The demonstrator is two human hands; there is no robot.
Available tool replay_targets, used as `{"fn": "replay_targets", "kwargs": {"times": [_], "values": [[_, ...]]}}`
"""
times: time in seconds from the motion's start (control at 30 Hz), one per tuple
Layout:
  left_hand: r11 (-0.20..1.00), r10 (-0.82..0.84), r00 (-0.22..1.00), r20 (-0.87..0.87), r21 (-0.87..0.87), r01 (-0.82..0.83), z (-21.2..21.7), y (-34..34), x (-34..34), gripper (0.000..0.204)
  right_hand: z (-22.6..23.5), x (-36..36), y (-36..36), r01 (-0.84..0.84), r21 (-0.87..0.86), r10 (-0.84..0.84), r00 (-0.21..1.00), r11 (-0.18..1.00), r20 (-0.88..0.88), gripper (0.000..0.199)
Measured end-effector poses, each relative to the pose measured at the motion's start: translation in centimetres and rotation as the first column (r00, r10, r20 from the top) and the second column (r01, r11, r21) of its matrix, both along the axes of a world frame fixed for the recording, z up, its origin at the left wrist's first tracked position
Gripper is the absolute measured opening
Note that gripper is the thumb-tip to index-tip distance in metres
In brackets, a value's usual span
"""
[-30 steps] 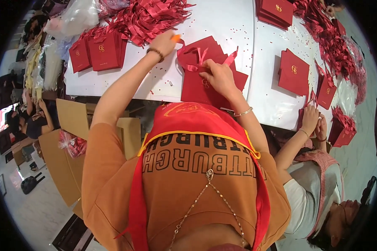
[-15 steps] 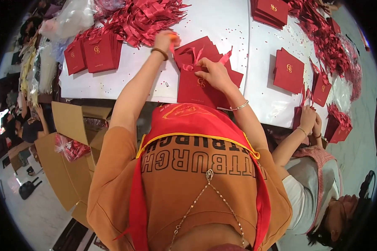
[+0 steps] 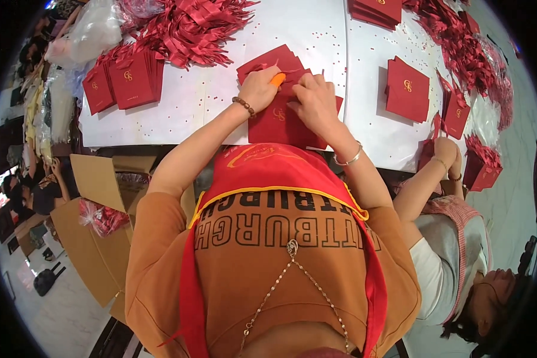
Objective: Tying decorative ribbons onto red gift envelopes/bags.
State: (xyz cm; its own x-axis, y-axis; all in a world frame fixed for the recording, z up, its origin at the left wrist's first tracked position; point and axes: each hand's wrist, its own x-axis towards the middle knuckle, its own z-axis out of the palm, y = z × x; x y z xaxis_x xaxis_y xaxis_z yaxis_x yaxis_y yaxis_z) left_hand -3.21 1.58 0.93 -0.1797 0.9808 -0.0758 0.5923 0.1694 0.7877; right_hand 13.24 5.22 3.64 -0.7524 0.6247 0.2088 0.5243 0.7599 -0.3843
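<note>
A flat red paper gift bag [image 3: 272, 128] with a gold emblem lies in front of me at the table's near edge. More red bags [image 3: 271, 56] are fanned out beneath and behind it. My left hand [image 3: 258, 90] is closed over the bag's top, with a small orange object [image 3: 278, 79] in its grip; what kind it is I cannot make out. Close beside it, my right hand [image 3: 317, 101] pinches at the bag's upper edge with bent fingers. Red ribbon [image 3: 274, 67] shows by the left fingers. Whatever lies between the right fingertips is mostly hidden.
A heap of red ribbons [image 3: 200, 30] lies at the far left, with stacked bags [image 3: 136, 80] before it. Another stack [image 3: 407, 89] sits to the right. A co-worker's hands [image 3: 444, 155] handle a bag there. An open cardboard box [image 3: 92, 238] stands at left below the table.
My left hand has come right and nearer, from beside the ribbon heap to the bag's top next to my right hand. My right hand has shifted slightly right, its fingers now bent inward.
</note>
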Motion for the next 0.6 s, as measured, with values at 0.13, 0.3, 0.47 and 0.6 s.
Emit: {"fn": "replay_targets", "kwargs": {"times": [0.13,0.3,0.47,0.6], "values": [[0.995,-0.065,0.998,-0.004,-0.073,0.064,-0.1,0.2,-0.5,0.022,1.4,1.3,-0.8,0.043,0.085,-0.043,0.999,0.995,0.003,0.017],[0.974,0.018,0.948,0.318,-0.22,0.056,2.3,0.6,-1.2,0.028,-0.7,2.4,0.1,0.115,-0.381,-0.158,0.984,0.917,-0.081,0.017],[0.994,-0.028,0.909,0.416,-0.086,0.07,3.0,-0.9,-0.7,0.03,-1.9,2.5,1.2,0.092,-0.637,-0.201,0.974,0.765,-0.1,0.02],[0.976,-0.013,0.787,0.617,-0.164,0.145,3.4,-1.4,-0.4,0.03,-1.2,1.9,2.5,0.12,-0.877,-0.223,0.975,0.465,0.015,0.02]]}}
